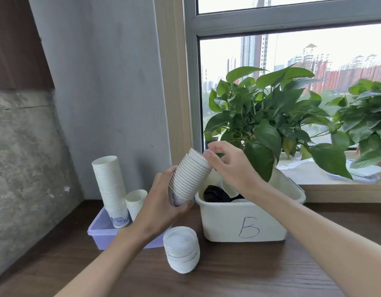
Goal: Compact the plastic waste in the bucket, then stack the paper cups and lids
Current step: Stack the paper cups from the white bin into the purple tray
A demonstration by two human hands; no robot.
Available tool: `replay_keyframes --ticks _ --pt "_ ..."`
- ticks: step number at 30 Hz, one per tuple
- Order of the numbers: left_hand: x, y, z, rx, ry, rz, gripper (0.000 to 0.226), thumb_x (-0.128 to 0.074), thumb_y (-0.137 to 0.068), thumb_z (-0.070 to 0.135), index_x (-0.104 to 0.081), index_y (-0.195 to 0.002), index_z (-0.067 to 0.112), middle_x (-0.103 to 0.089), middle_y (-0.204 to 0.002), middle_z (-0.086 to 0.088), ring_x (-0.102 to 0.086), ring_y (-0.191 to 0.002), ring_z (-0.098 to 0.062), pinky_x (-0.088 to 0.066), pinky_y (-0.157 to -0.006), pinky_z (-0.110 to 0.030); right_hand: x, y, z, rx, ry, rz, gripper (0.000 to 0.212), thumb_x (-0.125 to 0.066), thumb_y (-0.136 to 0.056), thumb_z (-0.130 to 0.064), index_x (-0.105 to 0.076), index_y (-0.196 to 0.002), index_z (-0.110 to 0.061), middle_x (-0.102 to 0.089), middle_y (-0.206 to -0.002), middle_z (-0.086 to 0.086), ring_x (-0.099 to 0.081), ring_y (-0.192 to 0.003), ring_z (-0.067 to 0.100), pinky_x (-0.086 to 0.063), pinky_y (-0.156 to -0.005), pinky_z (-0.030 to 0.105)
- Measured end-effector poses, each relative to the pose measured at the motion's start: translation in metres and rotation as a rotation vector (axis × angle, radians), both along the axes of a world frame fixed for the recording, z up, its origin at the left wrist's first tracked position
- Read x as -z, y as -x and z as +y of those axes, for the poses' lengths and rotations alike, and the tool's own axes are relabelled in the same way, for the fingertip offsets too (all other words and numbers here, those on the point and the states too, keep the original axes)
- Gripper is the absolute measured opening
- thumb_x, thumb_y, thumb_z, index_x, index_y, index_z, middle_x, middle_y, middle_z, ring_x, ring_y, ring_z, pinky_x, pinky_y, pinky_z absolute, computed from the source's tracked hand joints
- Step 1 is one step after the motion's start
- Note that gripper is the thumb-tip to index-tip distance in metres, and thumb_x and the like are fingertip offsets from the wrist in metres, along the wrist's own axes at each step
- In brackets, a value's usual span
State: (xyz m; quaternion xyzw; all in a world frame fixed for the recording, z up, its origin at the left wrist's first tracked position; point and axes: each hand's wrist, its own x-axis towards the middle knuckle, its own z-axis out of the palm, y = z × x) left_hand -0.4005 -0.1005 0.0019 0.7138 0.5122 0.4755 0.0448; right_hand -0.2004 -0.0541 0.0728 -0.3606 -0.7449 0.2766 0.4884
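My left hand (164, 200) grips the base of a tilted stack of white paper cups (189, 174), held above the table between the two bins. My right hand (230, 166) pinches the rim of the top cup of that stack. A white bin marked "B" (245, 224) stands to the right; black lids (215, 195) and a white cup lie inside it. A stack of translucent white lids (182, 249) sits on the table in front. In a purple tray (99, 231) at the left stand a tall cup stack (111, 187) and a short cup stack (135, 201).
The dark wooden table (228, 275) meets a grey wall at the left and a window sill at the back right. Two leafy potted plants (269, 116) stand on the sill right behind the white bin, with papers (361, 172) beside them.
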Motion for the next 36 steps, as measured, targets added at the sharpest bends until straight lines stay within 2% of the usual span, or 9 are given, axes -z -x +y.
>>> replay_keyframes --ticks 4,9,11,15,21,25,29,32,36 --pt "-0.003 -0.001 -0.003 0.018 -0.03 0.016 0.084 -0.085 -0.072 0.024 -0.031 -0.132 0.051 -0.045 -0.123 0.017 -0.047 -0.113 0.012 -0.041 -0.088 -0.007 0.003 0.004 -0.003 -0.042 0.135 0.015 0.039 -0.057 -0.094 -0.037 -0.056 -0.128 -0.018 -0.064 -0.117 -0.006 -0.061 -0.104 0.011 -0.05 -0.09 0.027" --pt "0.002 -0.003 0.002 0.024 -0.002 -0.006 0.08 -0.083 -0.073 0.028 -0.036 -0.137 0.042 -0.047 -0.126 0.012 -0.048 -0.116 0.007 -0.044 -0.09 -0.016 0.007 -0.011 0.01 -0.049 0.192 0.047 0.029 -0.05 -0.097 -0.037 -0.056 -0.121 -0.022 -0.067 -0.11 -0.004 -0.06 -0.094 0.008 -0.045 -0.076 0.02" --pt "0.005 -0.003 0.007 0.015 0.006 -0.025 0.08 -0.083 -0.073 0.029 -0.038 -0.139 0.037 -0.047 -0.126 0.012 -0.047 -0.117 0.006 -0.042 -0.09 -0.016 0.018 -0.022 0.024 0.089 0.173 0.03 0.028 -0.053 -0.096 -0.031 -0.059 -0.12 -0.018 -0.069 -0.106 -0.001 -0.061 -0.097 0.013 -0.048 -0.084 0.027" --pt "0.012 -0.001 0.014 0.009 0.041 -0.025 0.08 -0.083 -0.072 0.031 -0.038 -0.139 0.037 -0.047 -0.126 0.013 -0.046 -0.117 0.007 -0.041 -0.088 -0.015 0.047 -0.045 0.049 0.246 0.18 -0.242 0.031 -0.061 -0.09 -0.024 -0.061 -0.12 -0.015 -0.067 -0.104 -0.002 -0.061 -0.092 0.016 -0.05 -0.089 0.033" --pt "0.022 -0.001 0.02 0.023 0.052 -0.018 0.082 -0.084 -0.072 0.024 -0.036 -0.134 0.048 -0.047 -0.124 0.018 -0.048 -0.115 0.007 -0.039 -0.086 -0.006 0.063 -0.037 0.072 0.3 0.21 -0.419 0.038 -0.066 -0.076 -0.048 -0.064 -0.106 -0.025 -0.067 -0.093 -0.012 -0.063 -0.09 0.016 -0.053 -0.084 0.038" --pt "0.028 0.004 0.022 0.028 0.045 0.008 0.085 -0.085 -0.071 0.021 -0.034 -0.13 0.055 -0.047 -0.123 0.02 -0.049 -0.117 0.005 -0.037 -0.087 -0.002 0.065 -0.018 0.086 0.231 0.216 -0.384 0.056 -0.07 -0.08 -0.031 -0.051 -0.133 -0.03 -0.064 -0.074 -0.009 -0.062 -0.072 0.015 -0.054 -0.077 0.038" --pt "0.031 0.013 0.024 0.02 0.044 -0.01 0.085 -0.086 -0.069 0.022 -0.036 -0.131 0.054 -0.048 -0.124 0.019 -0.05 -0.118 0.003 -0.037 -0.089 -0.002 0.071 -0.013 0.095 0.165 0.246 -0.485 0.042 -0.067 -0.087 -0.03 -0.06 -0.128 -0.019 -0.059 -0.079 -0.009 -0.057 -0.076 0.011 -0.041 -0.072 0.024" --pt "0.033 0.019 0.025 0.017 0.046 -0.005 0.085 -0.086 -0.07 0.022 -0.036 -0.129 0.057 -0.048 -0.124 0.019 -0.05 -0.119 0.001 -0.037 -0.089 -0.003 0.072 -0.013 0.098 0.222 0.225 -0.426 0.041 -0.071 -0.083 -0.028 -0.064 -0.121 -0.016 -0.054 -0.074 -0.01 -0.055 -0.079 0.015 -0.041 -0.07 0.026" --pt "0.033 0.022 0.025 0.009 0.046 0.005 0.086 -0.086 -0.07 0.022 -0.034 -0.129 0.059 -0.047 -0.124 0.019 -0.05 -0.118 0.0 -0.039 -0.089 -0.005 0.068 -0.016 0.097 0.312 0.138 -0.364 0.03 -0.071 -0.077 -0.023 -0.069 -0.107 -0.022 -0.045 -0.065 -0.009 -0.045 -0.063 0.014 -0.035 -0.057 0.028"
